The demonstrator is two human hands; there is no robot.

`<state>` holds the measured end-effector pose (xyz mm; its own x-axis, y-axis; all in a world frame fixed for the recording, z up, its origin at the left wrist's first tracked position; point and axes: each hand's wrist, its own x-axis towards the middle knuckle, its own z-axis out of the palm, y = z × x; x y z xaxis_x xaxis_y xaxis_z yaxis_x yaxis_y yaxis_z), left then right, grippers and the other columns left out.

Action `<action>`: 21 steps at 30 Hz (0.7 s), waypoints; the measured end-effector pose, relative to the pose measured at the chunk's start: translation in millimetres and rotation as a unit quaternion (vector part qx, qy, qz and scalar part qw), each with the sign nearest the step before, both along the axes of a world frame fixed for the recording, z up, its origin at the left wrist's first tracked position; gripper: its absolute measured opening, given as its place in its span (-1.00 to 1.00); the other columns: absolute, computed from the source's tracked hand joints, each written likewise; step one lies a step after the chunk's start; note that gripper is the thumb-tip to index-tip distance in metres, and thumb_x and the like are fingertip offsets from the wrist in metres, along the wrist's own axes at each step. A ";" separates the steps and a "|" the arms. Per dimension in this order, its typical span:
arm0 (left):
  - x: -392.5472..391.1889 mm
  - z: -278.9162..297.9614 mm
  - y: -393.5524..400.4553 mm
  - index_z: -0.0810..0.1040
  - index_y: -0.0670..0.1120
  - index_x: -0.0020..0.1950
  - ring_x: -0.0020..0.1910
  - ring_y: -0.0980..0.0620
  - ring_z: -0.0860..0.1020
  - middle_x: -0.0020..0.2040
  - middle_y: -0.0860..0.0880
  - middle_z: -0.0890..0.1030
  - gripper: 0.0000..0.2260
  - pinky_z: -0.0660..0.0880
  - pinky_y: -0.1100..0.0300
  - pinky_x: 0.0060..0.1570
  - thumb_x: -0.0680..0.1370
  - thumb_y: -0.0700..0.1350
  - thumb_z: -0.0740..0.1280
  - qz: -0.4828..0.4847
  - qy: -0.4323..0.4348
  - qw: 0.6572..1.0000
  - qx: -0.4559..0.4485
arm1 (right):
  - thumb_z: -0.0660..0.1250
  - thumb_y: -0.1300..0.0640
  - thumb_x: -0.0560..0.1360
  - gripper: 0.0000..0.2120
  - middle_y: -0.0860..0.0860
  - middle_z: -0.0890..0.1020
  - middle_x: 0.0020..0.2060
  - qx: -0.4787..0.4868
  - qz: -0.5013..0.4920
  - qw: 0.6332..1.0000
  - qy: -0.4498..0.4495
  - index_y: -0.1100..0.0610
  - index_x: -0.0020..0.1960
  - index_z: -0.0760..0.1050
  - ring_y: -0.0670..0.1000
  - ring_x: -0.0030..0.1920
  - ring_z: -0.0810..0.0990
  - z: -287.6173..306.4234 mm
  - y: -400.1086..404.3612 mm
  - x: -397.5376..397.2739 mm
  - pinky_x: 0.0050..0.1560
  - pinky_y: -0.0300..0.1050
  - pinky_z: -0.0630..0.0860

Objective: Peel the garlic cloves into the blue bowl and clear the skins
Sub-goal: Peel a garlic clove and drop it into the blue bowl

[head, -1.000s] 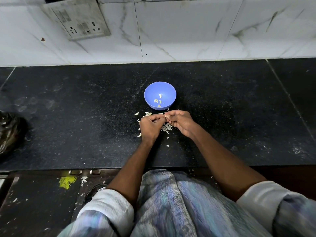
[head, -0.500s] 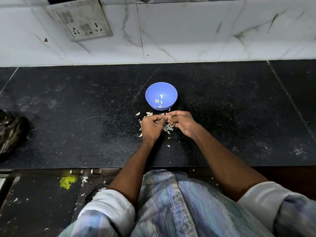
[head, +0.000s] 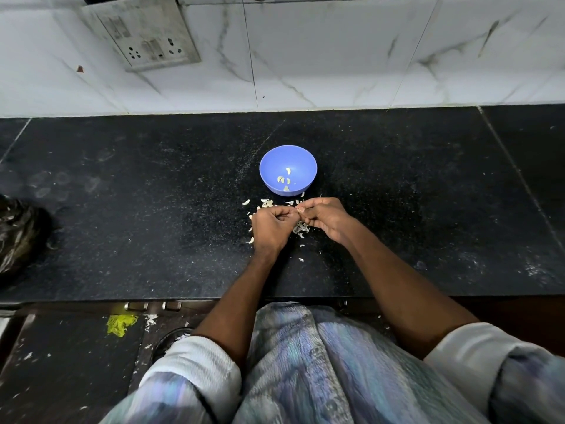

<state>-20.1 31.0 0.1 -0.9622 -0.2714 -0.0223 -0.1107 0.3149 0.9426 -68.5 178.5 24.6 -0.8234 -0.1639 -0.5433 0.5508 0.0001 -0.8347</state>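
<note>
No legible text, labels or numbers anywhere.

On the black speckled stone counter (head: 153, 224), both hands, left hand (head: 272, 228) and right hand (head: 324, 217), pinch a small garlic clove (head: 298, 209) just near of the round blue plastic bowl (head: 298, 159), above scattered pale garlic skins (head: 301, 228).

White marble-veined wall tiles (head: 336, 56) with a socket plate (head: 146, 35) back a black granite counter (head: 122, 194).

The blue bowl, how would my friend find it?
Look at the wide black stone counter below the white marble wall. Near its middle, just beyond the two hands, sits the small round blue plastic bowl. It is the only blue thing there, with pale garlic pieces inside.
</note>
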 end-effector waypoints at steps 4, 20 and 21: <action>1.9 -1.1 2.5 0.78 -0.05 -0.20 -0.43 0.25 0.45 -0.38 0.03 0.68 -0.92 0.50 0.32 -0.33 0.48 -0.11 0.55 0.001 0.008 1.000 -0.015 | 0.39 0.45 0.52 -0.86 0.07 0.68 -0.31 0.004 -0.006 1.000 -0.007 0.27 -0.08 0.66 -0.08 -0.36 0.53 -2.6 -1.4 0.3 -0.16 -0.21 0.59; -2.5 -6.6 2.4 0.79 -0.13 -0.05 -0.31 0.21 0.65 -0.24 0.04 0.76 -0.91 0.55 0.31 -0.23 0.56 -0.17 0.49 0.025 -0.023 0.998 0.045 | 0.34 0.45 0.56 -0.80 0.15 0.72 -0.14 -0.059 -0.011 0.998 -0.022 0.36 0.16 0.61 -0.06 -0.24 0.68 -12.8 1.9 -5.3 -0.11 -0.25 0.63; -2.4 -5.9 2.8 0.79 -0.14 -0.07 -0.34 0.22 0.63 -0.26 0.03 0.75 -0.91 0.54 0.34 -0.25 0.56 -0.18 0.48 0.028 -0.027 0.998 0.051 | 0.35 0.45 0.55 -0.79 0.18 0.72 -0.09 -0.067 -0.004 0.998 -0.021 0.37 0.17 0.61 -0.03 -0.18 0.69 -13.4 2.9 -5.1 -0.08 -0.24 0.64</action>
<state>-22.4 33.8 -5.8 -0.9421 -0.3190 -0.1039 -0.1768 0.2088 0.9619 -73.6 181.3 11.2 -0.8019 -0.2306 -0.5512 0.5850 -0.1152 -0.8028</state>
